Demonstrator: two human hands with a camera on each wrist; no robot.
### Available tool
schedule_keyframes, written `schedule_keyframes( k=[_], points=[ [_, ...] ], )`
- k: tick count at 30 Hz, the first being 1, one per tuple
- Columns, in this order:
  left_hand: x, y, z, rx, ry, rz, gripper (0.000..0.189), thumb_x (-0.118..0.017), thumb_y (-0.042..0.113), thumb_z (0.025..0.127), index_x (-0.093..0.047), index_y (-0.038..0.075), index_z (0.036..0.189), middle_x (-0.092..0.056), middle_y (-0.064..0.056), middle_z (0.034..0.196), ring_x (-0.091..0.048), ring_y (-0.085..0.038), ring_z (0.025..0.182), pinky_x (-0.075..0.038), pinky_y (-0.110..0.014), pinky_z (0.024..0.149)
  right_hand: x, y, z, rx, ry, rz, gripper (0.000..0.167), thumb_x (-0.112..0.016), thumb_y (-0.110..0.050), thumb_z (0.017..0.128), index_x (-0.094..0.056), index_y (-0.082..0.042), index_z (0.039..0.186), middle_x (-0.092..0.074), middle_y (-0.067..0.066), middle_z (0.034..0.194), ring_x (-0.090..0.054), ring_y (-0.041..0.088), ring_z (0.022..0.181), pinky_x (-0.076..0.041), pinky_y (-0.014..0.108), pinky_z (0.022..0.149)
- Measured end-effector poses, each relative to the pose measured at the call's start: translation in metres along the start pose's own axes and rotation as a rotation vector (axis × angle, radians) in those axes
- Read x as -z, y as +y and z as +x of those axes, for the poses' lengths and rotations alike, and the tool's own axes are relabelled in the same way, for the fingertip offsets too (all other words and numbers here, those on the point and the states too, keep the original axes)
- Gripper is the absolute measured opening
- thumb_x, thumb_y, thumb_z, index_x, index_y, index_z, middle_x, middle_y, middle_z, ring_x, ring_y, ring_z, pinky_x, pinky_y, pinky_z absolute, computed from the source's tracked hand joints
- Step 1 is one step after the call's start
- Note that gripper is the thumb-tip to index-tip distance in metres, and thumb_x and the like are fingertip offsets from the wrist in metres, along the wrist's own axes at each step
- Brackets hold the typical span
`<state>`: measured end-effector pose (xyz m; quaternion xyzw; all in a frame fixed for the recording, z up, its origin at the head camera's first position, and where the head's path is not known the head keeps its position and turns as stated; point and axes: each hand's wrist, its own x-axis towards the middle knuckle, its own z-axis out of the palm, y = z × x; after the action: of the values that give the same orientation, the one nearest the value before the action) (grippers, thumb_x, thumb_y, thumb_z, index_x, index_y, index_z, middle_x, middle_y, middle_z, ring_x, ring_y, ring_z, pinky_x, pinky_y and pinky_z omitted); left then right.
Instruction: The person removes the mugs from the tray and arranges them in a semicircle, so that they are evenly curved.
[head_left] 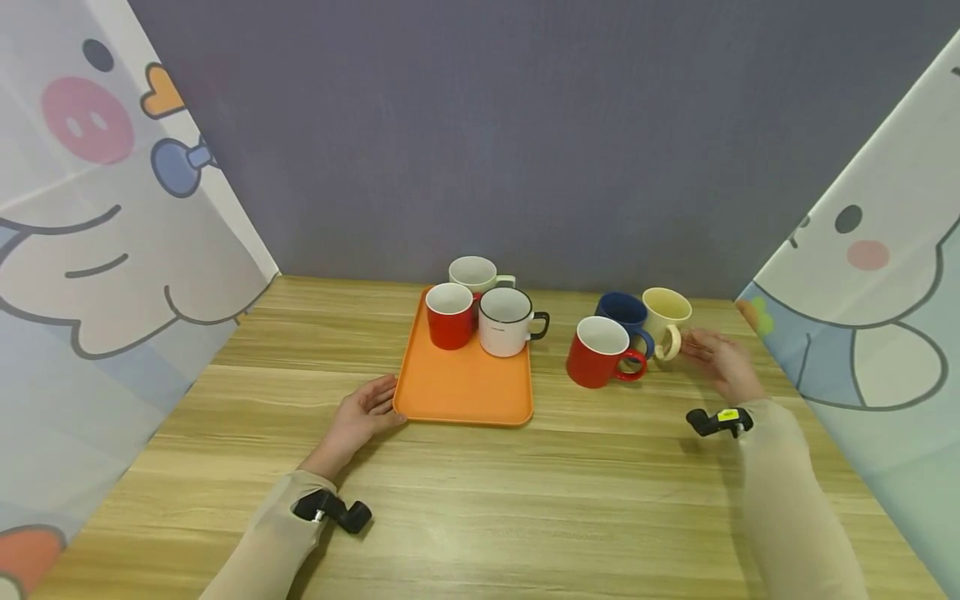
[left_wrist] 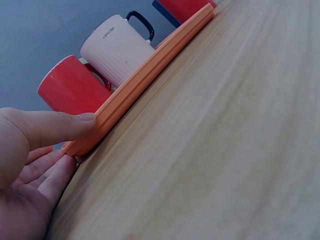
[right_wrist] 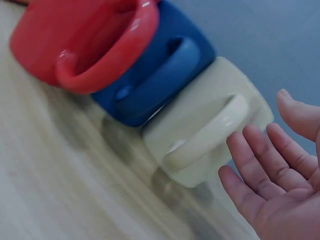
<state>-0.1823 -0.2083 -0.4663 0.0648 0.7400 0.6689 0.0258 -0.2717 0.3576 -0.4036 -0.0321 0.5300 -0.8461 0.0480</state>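
Observation:
My left hand [head_left: 367,407] holds the near left corner of an orange tray [head_left: 461,400], thumb on the front edge and fingers at the side. On the tray stand a red mug [head_left: 450,327] and a white mug with black rim and handle [head_left: 502,332]; a pale green-white mug [head_left: 472,271] is behind them. To the right of a cream-yellow mug [head_left: 665,312], my right hand [head_left: 718,362] is open, fingers close to the mug's handle [right_wrist: 210,137]. Beside that mug stand a dark blue mug [head_left: 622,308] and another red mug [head_left: 592,358], handles turned right.
A wooden table [head_left: 510,508] carries everything. A grey-blue wall panel [head_left: 480,142] rises behind the mugs. Printed cartoon panels flank both sides, the right panel [head_left: 847,333] near my right hand.

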Motion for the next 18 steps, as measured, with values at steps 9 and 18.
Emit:
schedule_keyframes(
  k=[9, 18],
  points=[
    [-0.002, 0.002, -0.001, 0.009, 0.002, 0.008, 0.072, -0.069, -0.013, 0.085, -0.032, -0.015, 0.147, -0.036, -0.034, 0.149, -0.040, -0.045, 0.136, -0.048, -0.027, 0.103, -0.007, -0.017, -0.004, 0.097, 0.057, 0.138, 0.014, -0.050, 0.005, 0.101, -0.059, -0.006, 0.104, -0.074, 0.012, 0.085, -0.073, 0.022, 0.078, -0.062, 0.030, 0.079],
    [-0.002, 0.003, -0.001, 0.006, 0.005, 0.005, 0.072, -0.069, -0.014, 0.085, -0.033, -0.015, 0.146, -0.037, -0.035, 0.149, -0.040, -0.045, 0.136, -0.048, -0.028, 0.103, -0.021, -0.025, 0.003, 0.158, 0.064, 0.153, 0.015, -0.057, 0.008, 0.096, -0.066, 0.003, 0.085, -0.074, 0.016, 0.082, -0.074, 0.024, 0.072, -0.063, 0.033, 0.071]
  ],
)
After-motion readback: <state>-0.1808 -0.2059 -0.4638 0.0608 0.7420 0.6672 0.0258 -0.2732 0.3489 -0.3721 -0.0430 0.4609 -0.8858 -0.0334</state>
